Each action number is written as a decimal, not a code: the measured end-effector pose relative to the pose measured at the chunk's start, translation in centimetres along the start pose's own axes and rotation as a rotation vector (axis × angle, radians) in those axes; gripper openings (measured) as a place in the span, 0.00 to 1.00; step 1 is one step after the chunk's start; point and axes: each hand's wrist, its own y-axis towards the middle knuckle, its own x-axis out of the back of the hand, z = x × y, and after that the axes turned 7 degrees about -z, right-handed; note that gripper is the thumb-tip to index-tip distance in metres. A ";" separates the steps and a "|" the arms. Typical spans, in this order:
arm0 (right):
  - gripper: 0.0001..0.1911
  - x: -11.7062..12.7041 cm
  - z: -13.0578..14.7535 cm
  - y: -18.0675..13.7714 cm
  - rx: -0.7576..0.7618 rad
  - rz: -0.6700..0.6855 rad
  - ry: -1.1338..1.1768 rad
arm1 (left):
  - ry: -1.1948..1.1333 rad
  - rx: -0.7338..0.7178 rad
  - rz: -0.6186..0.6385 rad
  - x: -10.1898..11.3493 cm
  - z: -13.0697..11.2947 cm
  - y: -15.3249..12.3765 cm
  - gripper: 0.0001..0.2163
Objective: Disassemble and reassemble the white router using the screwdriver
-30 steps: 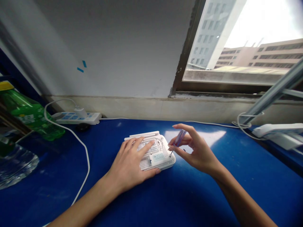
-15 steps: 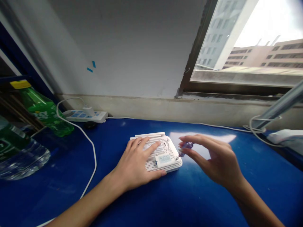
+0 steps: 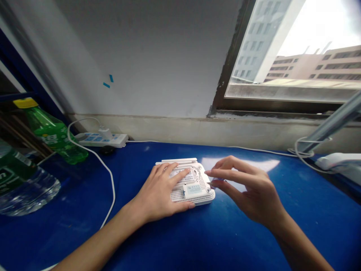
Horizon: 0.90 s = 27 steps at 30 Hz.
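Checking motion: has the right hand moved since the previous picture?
Yes: the right hand has shifted left, toward the white router, judged against the power strip.

A deep blue worktop (image 3: 214, 241) runs under both hands. Beneath the left hand (image 3: 156, 192) and just beside the right hand (image 3: 251, 192) lies a flat white perforated plastic router (image 3: 177, 195), upside down. Left of the hands are a white power strip (image 3: 101, 140), a white cable (image 3: 111, 184), a green plastic bottle (image 3: 53, 135) with a yellow cap, and a clear ridged plastic bottle (image 3: 28, 192).
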 end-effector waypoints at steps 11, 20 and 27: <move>0.23 0.3 -0.4 -0.1 0.021 0.043 0.054 | -0.010 -0.004 0.003 0.1 0.0 0.0 0.42; 0.17 0.2 -0.9 -0.5 -0.063 0.011 -0.028 | -0.002 -0.005 -0.003 0.1 0.0 -0.1 0.42; 0.22 0.9 -0.8 -0.5 -0.103 0.063 0.029 | -0.005 -0.001 -0.004 0.1 0.0 -0.1 0.42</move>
